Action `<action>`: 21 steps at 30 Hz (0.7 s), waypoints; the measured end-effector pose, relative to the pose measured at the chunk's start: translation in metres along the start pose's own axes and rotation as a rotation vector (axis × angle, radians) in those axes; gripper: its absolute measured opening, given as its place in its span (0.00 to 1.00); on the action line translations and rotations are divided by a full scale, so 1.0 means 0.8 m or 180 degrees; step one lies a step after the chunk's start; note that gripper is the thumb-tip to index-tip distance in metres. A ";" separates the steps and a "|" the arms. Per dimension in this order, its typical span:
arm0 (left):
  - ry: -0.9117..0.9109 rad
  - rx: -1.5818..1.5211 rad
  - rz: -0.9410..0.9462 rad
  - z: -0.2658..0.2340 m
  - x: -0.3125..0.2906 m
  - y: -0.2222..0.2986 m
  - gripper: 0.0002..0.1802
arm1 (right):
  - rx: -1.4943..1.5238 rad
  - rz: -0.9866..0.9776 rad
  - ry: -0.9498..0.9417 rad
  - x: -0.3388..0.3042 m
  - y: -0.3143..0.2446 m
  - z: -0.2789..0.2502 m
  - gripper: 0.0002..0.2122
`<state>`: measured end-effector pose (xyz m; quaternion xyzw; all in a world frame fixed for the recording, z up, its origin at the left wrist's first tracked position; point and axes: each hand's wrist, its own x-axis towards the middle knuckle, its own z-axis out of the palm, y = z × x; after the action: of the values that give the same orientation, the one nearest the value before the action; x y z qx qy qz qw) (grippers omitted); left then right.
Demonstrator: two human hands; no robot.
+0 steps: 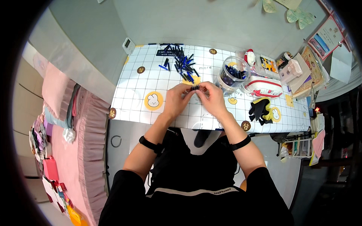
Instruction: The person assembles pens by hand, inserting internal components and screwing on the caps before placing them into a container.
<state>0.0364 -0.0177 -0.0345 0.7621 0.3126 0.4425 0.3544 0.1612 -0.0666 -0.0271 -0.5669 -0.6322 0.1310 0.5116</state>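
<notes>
My left hand [177, 99] and my right hand [212, 98] meet over the near middle of the table. Between their fingertips they pinch a short row of small dark tubes [195, 87], which look like ink cartridges. The fingers partly hide the row. Just beyond my hands lies a loose pile of black and blue ink cartridges [184, 64], scattered at many angles. To the right of my right hand stands a see-through plastic jar [227, 86] with more dark cartridges inside.
A white and red pencil case [264, 87] lies right of the jar, with black gloves [260, 111] nearer me. Stationery boxes [290, 71] and books fill the table's right end. A small white timer [128, 45] is at the far left corner. Left of the table stands a pink bed [68, 158].
</notes>
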 end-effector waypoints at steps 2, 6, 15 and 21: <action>0.0049 0.0074 0.0120 0.000 -0.002 -0.003 0.08 | -0.0045 -0.0053 -0.0025 -0.003 0.003 0.001 0.08; 0.0067 0.0215 0.0216 -0.004 -0.004 0.001 0.09 | 0.0108 -0.0003 0.0047 -0.005 0.006 0.006 0.09; 0.0000 0.0231 0.0064 -0.012 -0.004 0.005 0.10 | -0.0142 -0.0073 0.0082 -0.006 0.002 0.005 0.09; -0.0055 0.0242 0.0117 -0.012 -0.004 0.006 0.08 | -0.0135 -0.0107 0.0079 -0.006 -0.002 0.003 0.08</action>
<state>0.0274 -0.0207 -0.0288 0.7844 0.3121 0.4301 0.3198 0.1578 -0.0705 -0.0294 -0.5685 -0.6379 0.1020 0.5093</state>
